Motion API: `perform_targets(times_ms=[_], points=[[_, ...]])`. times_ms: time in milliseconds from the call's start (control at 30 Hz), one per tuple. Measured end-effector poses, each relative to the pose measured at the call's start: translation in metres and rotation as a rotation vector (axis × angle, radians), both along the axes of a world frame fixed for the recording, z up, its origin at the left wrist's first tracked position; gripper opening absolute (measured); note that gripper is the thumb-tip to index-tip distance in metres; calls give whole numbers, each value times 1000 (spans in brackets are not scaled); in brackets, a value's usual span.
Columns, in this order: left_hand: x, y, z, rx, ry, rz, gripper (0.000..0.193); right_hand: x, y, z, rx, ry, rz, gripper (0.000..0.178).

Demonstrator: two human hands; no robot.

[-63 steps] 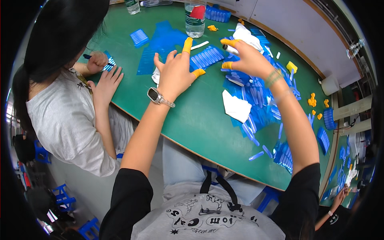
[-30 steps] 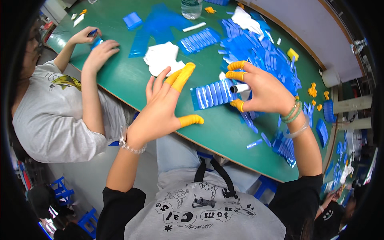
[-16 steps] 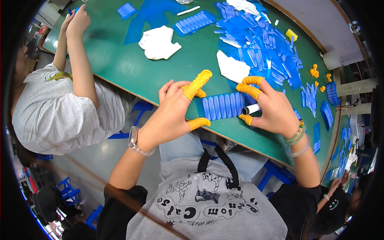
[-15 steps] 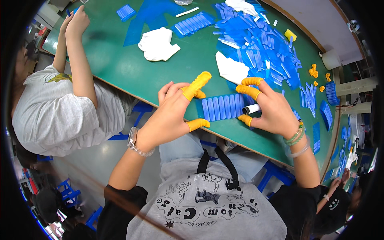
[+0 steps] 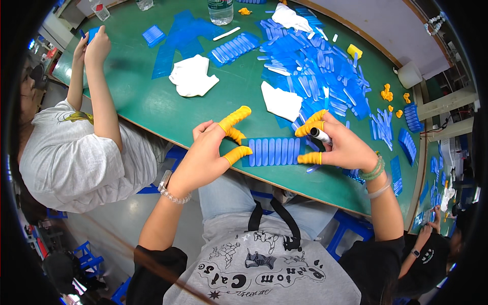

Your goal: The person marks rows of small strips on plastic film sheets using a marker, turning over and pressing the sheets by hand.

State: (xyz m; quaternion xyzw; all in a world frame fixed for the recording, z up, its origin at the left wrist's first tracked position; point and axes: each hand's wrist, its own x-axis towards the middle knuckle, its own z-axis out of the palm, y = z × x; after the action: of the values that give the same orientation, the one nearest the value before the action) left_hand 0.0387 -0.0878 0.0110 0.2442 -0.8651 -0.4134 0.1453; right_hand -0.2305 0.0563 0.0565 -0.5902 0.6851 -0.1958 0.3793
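A green felt-like table top (image 5: 152,104) with a curved wooden edge fills the scene, strewn on its far right with a loose heap of glossy blue plastic strips (image 5: 320,71). Near its front edge lies a flat blue strip of moulded ribs (image 5: 272,151) — a row of slim rounded ridges standing side by side. Its long axis runs left to right along the table edge, while each rib points away from the person.

The left hand (image 5: 206,155) is spread, not grasping; its thumb, capped in a wrinkled orange rubber finger cot, presses on the strip's left end, and the capped forefinger lifts toward the far side. The right hand (image 5: 343,147) pins the strip's right end with a capped thumb and grips a small white cylinder with a dark tip (image 5: 320,135) — possibly a marker, though the view is too small to be sure.

Two crumpled white cloths (image 5: 192,76) (image 5: 282,101) lie beyond the strip, a clear plastic bottle (image 5: 220,11) stands at the far edge, and small orange finger cots (image 5: 387,93) sit at the right. On the left another person in a grey shirt (image 5: 66,152) reaches both hands toward the table's far left corner.
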Motion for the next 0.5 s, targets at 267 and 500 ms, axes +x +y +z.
perform_targets(times_ms=[267,500], points=[[-7,-7,7,108,58,6,67,-6,5,-4,35,-481,-117,16],[0,-5,1,-338,249,-8,36,12,29,4,-378,-32,43,21]])
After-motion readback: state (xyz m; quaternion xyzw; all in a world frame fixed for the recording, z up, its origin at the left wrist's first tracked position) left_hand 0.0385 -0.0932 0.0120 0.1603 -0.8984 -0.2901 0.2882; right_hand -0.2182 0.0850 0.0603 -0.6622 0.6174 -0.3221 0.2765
